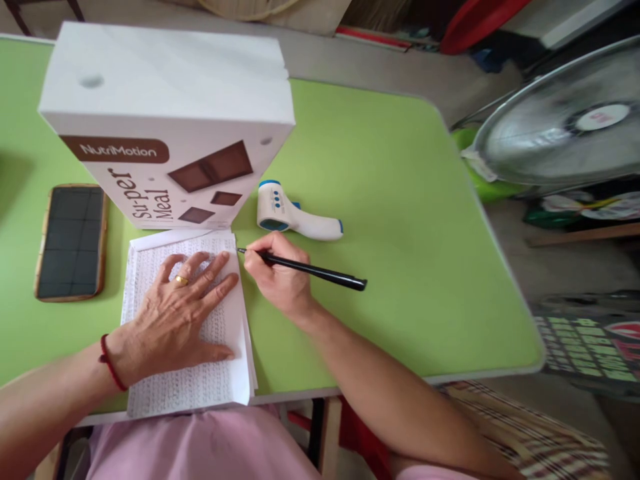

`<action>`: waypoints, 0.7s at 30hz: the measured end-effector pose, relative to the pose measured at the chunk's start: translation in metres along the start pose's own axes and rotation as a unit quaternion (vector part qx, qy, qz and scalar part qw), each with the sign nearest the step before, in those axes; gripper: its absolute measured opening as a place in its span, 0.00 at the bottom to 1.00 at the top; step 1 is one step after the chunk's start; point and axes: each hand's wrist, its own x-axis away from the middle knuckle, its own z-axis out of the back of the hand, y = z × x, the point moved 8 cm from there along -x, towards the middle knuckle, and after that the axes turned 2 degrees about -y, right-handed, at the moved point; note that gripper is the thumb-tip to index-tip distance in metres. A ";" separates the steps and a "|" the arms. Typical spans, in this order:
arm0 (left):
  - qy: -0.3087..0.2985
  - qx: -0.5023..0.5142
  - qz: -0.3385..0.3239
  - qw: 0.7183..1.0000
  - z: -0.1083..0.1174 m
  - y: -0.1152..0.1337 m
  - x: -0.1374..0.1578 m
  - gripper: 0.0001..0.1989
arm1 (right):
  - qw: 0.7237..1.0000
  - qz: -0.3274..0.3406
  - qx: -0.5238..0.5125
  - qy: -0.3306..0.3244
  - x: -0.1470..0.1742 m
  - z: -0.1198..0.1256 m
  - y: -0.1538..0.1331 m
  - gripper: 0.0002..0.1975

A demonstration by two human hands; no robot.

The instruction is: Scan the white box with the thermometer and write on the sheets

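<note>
My left hand (187, 310) lies flat with fingers spread on a sheet of paper (165, 387) covered in rows of small handwriting. It wears a gold ring and a red cord bracelet. Just right of the sheet, my right hand (280, 277) grips a black pen (325, 271) between thumb and fingers. The pen's tip is close to the paper's upper right edge; whether it touches cannot be made out. More sheets show underneath at the right side. Beyond the paper stands a white NutriMotion box (175, 127), and past my right hand lies a white-and-blue infrared thermometer (300, 217).
A smartphone (71, 240) in a brown case lies left of the paper on the green table (400, 233). An electric fan (560, 120) stands off the table's right end. Checked cloth (525, 430) shows below the near right edge.
</note>
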 end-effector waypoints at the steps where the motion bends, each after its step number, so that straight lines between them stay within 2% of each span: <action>1: 0.001 0.001 -0.001 1.000 0.000 0.000 0.000 0.44 | 1.000 -0.003 0.001 0.002 0.000 0.001 0.000 0.06; 6: 0.005 0.003 -0.003 1.000 0.001 0.001 -0.001 0.44 | 0.999 -0.010 -0.024 0.019 0.002 0.004 0.002 0.04; 13: 0.007 0.001 -0.002 1.000 0.002 0.001 0.000 0.44 | 1.000 -0.025 -0.016 -0.003 0.001 -0.003 0.004 0.04; 21: -0.001 -0.004 -0.001 1.000 0.001 0.001 -0.001 0.45 | 1.000 -0.010 -0.007 -0.005 0.000 -0.003 0.001 0.05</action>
